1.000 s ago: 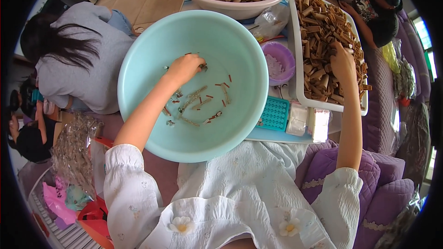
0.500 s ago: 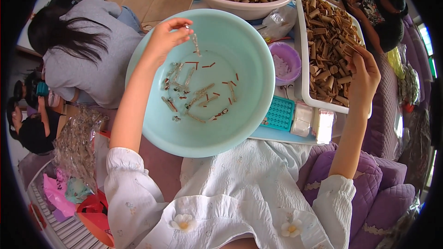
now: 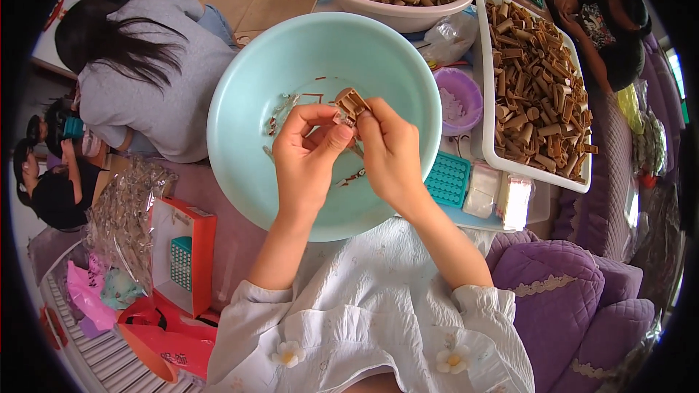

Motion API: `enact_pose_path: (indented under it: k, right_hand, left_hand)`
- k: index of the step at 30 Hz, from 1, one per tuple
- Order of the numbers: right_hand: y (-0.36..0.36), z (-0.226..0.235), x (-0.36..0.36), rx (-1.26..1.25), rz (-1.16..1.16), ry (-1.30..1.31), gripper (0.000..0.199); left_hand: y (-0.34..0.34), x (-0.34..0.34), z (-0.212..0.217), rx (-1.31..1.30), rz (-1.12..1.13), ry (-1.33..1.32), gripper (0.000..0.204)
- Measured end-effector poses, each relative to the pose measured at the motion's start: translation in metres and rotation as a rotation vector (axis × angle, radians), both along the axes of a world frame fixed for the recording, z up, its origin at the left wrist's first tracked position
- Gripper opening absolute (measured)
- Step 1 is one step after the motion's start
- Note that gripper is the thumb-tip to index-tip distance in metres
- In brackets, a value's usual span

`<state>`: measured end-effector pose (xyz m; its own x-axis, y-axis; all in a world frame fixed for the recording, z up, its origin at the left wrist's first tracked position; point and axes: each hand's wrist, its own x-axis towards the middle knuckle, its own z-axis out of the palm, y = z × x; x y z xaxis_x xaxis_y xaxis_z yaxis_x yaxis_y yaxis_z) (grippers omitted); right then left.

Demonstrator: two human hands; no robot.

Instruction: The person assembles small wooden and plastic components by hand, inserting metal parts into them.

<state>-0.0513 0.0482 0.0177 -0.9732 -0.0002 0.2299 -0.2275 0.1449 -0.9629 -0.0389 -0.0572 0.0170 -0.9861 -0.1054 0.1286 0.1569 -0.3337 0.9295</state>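
Over the pale aqua basin (image 3: 371, 51), my two hands meet. My right hand (image 3: 393, 156) pinches a small brown, hollow, half-round casing (image 3: 351, 104), its open side showing. Against the casing's lower end, the fingertips of my left hand (image 3: 307, 156) close on a small clear piece (image 3: 345, 121), mostly hidden by the fingers. Clear stick-like pieces (image 3: 280, 113) and thin red-brown strips (image 3: 313, 96) lie loose on the basin floor, partly covered by my hands. To the right, a white bin (image 3: 489, 113) holds a heap of similar brown casings (image 3: 542, 84).
Right of the basin are a purple bowl (image 3: 477, 102) of white bits, a teal grid tray (image 3: 446, 177) and clear packets (image 3: 480, 188). A pinkish basin (image 3: 408, 17) stands behind. A person in grey (image 3: 149, 65) leans close at left; an orange-edged box (image 3: 204, 258) is nearby.
My right hand has come from the bin to the basin with a brown casing. My left hand has lowered the clear piece to meet it. The view has shifted slightly.
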Motion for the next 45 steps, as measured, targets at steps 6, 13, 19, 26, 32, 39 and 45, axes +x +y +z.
enact_pose_path:
  k: [6,13,19,26,32,39,45]
  right_hand:
    - [0.0,0.0,0.014,0.047,0.012,-0.051,0.01]
    - [0.006,0.0,0.021,0.061,0.133,-0.085,0.011]
    - [0.006,-0.013,0.021,-0.331,0.253,-0.187,0.013]
    - [0.02,0.006,0.028,0.041,0.122,-0.117,0.02]
    - [0.018,0.001,0.031,0.015,0.148,-0.017,0.021]
    - [0.029,0.003,0.028,0.129,0.185,-0.014,0.028]
    - [0.036,-0.003,0.032,-0.179,0.1,0.014,0.024]
  left_hand:
    - [-0.002,0.006,-0.009,0.058,0.042,-0.027,0.02]
    - [-0.008,0.002,-0.006,-0.088,-0.106,-0.075,0.027]
    - [-0.008,0.002,-0.012,-0.026,-0.188,-0.041,0.023]
    - [-0.003,0.018,0.001,-0.078,-0.042,-0.022,0.023]
    - [0.005,0.025,0.005,0.105,-0.048,-0.091,0.025]
    - [0.013,0.033,0.001,0.319,-0.081,-0.079,0.028]
    - [0.025,0.039,-0.001,0.05,-0.023,-0.049,0.034]
